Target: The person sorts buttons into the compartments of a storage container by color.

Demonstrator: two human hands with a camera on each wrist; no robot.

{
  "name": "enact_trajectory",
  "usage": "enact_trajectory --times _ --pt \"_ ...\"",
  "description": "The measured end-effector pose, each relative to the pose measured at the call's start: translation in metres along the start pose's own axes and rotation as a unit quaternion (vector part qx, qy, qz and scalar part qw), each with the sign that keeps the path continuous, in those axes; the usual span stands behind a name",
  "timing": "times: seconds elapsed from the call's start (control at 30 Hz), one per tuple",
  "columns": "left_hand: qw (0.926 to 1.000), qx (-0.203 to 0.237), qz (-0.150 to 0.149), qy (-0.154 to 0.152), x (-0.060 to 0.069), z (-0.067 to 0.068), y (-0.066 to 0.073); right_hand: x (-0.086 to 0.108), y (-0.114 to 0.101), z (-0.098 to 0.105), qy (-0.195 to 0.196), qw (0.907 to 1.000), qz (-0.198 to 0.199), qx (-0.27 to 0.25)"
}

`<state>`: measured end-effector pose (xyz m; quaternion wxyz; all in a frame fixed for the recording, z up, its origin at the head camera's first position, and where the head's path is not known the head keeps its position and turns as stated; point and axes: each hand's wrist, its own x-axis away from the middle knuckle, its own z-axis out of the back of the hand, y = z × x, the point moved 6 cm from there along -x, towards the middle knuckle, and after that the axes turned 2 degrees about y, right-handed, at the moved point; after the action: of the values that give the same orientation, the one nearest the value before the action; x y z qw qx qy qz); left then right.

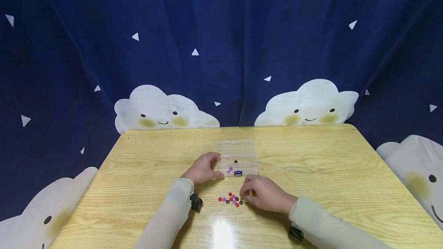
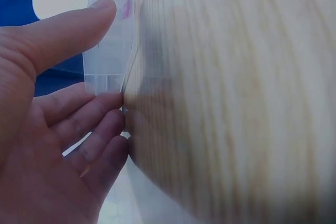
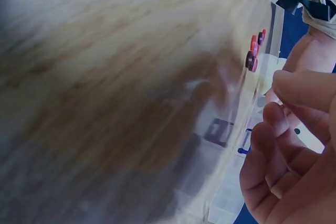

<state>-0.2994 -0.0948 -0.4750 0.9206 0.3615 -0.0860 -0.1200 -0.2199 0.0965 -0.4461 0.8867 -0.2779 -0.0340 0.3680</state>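
Note:
A clear plastic box (image 1: 238,149) stands on the table with its lid raised at the back. Inside lie a dark disc (image 1: 236,161) and a purple one (image 1: 230,168). At the box's left end, my left hand (image 1: 202,169) holds it, thumb at the front corner and fingers toward the back; in the left wrist view the thumb (image 2: 100,19) overlaps the box wall. Before the box lie several small button-like discs (image 1: 230,199), red, purple and dark brown. Right beside them is my right hand (image 1: 264,193), fingers bent, thumb and index tips slightly apart. Nothing shows between them.
A blue piece (image 1: 238,173) marks the middle of the box's front wall. The light wooden table (image 1: 311,164) reaches back to a dark blue curtain (image 1: 221,30) printed with clouds and triangles. Both wrists wear black straps.

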Motion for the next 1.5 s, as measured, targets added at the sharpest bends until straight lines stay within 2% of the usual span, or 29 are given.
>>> enact_trajectory --times 0.33,0.6,1.03,1.5 --pt "1.0 -0.002 -0.001 -0.005 0.0 -0.001 -0.001 0.001 0.002 -0.007 0.006 0.9996 -0.007 0.026" --pt "1.0 -0.002 -0.006 -0.003 0.001 -0.001 0.001 0.001 0.0 -0.013 -0.009 0.9996 -0.018 0.02" --pt "1.0 -0.003 -0.005 -0.003 0.001 -0.001 0.0 -0.002 -0.002 -0.015 -0.004 0.9996 -0.023 0.019" --pt "0.9998 -0.003 -0.019 0.002 0.002 0.001 0.003 0.0 -0.001 -0.018 0.008 0.9985 -0.049 0.022"
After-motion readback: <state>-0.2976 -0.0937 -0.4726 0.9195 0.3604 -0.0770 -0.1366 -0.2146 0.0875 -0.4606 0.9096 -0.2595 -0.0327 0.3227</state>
